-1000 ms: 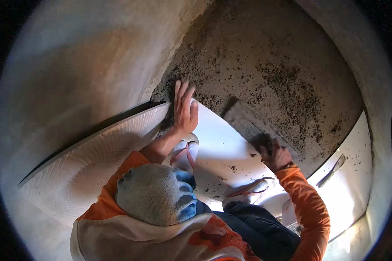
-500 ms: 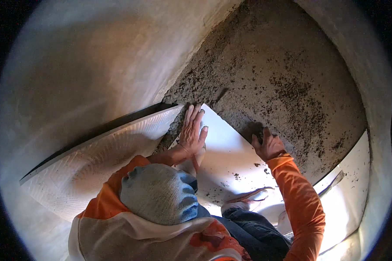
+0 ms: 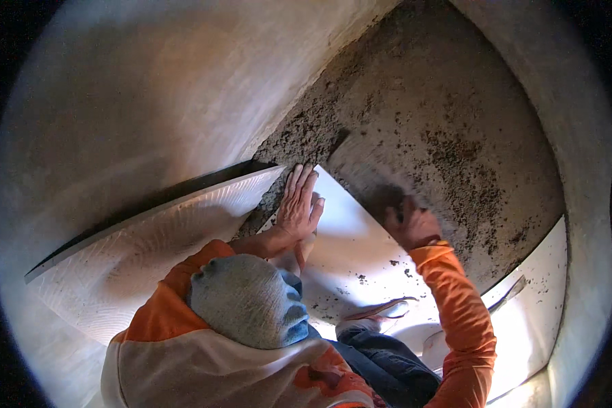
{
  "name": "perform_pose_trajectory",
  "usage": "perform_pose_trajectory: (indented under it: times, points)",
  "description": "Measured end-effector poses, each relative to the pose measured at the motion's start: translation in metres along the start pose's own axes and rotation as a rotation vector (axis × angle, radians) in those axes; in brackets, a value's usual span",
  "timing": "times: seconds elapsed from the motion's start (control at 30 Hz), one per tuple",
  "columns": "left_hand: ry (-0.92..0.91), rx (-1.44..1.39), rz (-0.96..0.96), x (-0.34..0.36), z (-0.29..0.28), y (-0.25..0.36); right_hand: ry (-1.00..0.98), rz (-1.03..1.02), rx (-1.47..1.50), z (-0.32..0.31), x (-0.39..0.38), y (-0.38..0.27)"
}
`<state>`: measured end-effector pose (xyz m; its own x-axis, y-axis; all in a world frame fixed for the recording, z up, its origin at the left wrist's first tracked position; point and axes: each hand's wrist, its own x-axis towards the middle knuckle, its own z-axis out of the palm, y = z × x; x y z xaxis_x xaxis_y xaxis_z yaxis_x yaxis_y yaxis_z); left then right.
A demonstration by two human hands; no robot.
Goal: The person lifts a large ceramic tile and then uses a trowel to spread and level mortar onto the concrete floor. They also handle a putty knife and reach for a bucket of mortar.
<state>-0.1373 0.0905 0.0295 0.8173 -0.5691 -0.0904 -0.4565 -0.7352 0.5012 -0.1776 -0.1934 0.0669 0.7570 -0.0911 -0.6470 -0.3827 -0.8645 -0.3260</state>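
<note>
My left hand (image 3: 297,209) lies with fingers stretched out, close together, at the corner of a white tile (image 3: 347,238) by the mortar's edge. It holds nothing. My right hand (image 3: 415,226) is closed around the dark grip of a flat, mortar-coloured trowel (image 3: 377,163). That tool is smeared by motion and rests on or just over the rough grey mortar bed (image 3: 449,102), beside the tile's slanting edge. My hand and the blur hide much of its outline. Loose dark crumbs of mortar lie across the bed.
A large tile (image 3: 149,251) with ridged adhesive marks leans along the pale left wall (image 3: 156,88). Another white tile (image 3: 537,299), with a thin dark-edged strip (image 3: 508,294) on it, lies at right. My bent knee (image 3: 248,299) and sandalled foot (image 3: 381,311) are close below.
My right hand and the trowel have shifted slightly across the mortar and are now blurred. My left hand keeps its place on the tile corner. The whole view has moved a little.
</note>
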Motion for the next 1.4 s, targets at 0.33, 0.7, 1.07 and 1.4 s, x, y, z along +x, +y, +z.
perform_pose_trajectory:
  times: [0.33, 0.7, 1.07, 1.4]
  points:
    - [0.028, -0.01, -0.018, 0.004, -0.001, 0.004, 0.138, 0.198, -0.019, -0.062, 0.084, -0.011]
    - [0.043, 0.02, -0.009, -0.002, -0.008, -0.002, -0.162, 0.112, -0.153, -0.049, 0.055, -0.033]
    - [-0.009, 0.0, -0.02, 0.0, -0.001, -0.001, 0.229, 0.305, -0.02, -0.12, 0.136, -0.006]
    - [-0.048, -0.017, -0.047, 0.002, 0.004, 0.004, 0.343, 0.311, 0.269, -0.168, 0.164, 0.024]
